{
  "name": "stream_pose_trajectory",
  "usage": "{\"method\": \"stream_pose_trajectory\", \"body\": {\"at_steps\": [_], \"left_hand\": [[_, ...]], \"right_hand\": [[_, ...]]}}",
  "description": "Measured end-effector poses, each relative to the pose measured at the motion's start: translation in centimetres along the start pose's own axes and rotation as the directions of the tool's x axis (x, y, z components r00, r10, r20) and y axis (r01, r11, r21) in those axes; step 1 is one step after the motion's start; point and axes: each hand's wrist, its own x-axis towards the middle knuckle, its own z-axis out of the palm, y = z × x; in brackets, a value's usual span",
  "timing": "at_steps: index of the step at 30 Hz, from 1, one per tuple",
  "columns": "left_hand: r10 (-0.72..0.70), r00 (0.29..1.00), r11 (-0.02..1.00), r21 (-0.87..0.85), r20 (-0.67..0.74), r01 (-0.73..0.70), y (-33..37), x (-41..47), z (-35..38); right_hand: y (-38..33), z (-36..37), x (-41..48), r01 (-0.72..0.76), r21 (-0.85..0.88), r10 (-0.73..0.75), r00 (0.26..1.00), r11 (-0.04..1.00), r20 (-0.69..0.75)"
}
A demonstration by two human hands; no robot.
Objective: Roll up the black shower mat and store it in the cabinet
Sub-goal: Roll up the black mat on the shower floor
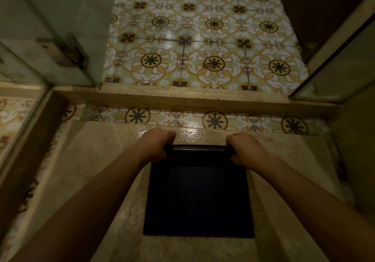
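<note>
Both hands start the roll at the far edge.
Left hand (156, 146) and right hand (246, 150), each grip clamped on the textured black rubber shower mat (198, 196), take opposite ends so the roll runs even.

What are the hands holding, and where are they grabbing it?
Both hands hold the black shower mat by its rolled far edge: the left hand at the roll's left end, the right hand at its right end.

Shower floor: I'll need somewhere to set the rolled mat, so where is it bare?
Bare stone lies on both sides of the black mat. The far strip by the curb is crowded by both hands.
</note>
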Motion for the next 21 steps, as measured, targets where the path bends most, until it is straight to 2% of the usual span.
{"method": "stream_pose_trajectory", "body": {"at_steps": [3,8,11,14,19,21], "left_hand": [[-0.012,1.0,1.0,0.002,-0.021,0.012,0.3,-0.3,0.5],[-0.019,0.995,1.0,0.013,0.1,0.017,0.2,-0.2,0.0],[-0.021,0.999,0.999,0.029,0.036,0.02,0.2,-0.4,0.4],[-0.013,1.0,0.997,0.073,-0.012,0.014,0.8,-0.4,0.8],[-0.044,0.991,0.995,0.096,0.124,0.032,1.1,0.0,-0.1],[-0.054,0.993,0.996,0.072,0.103,0.047,0.8,-0.1,0.1]], "right_hand": [[0.3,-0.6,-0.2,0.012,0.044,-0.014,0.998,0.999,0.059],[0.1,-1.0,-0.2,0.008,0.046,-0.011,0.998,0.999,0.062],[-0.3,-0.6,-0.5,0.02,0.039,-0.022,0.999,0.999,0.039],[-0.3,-0.7,-0.7,0.05,0.01,-0.051,0.994,0.999,0.1],[-0.4,-0.8,-0.8,-0.003,0.084,-0.009,0.991,0.996,0.137],[-0.4,-0.4,-1.0,-0.02,0.087,0.01,0.993,0.996,0.12]]}}
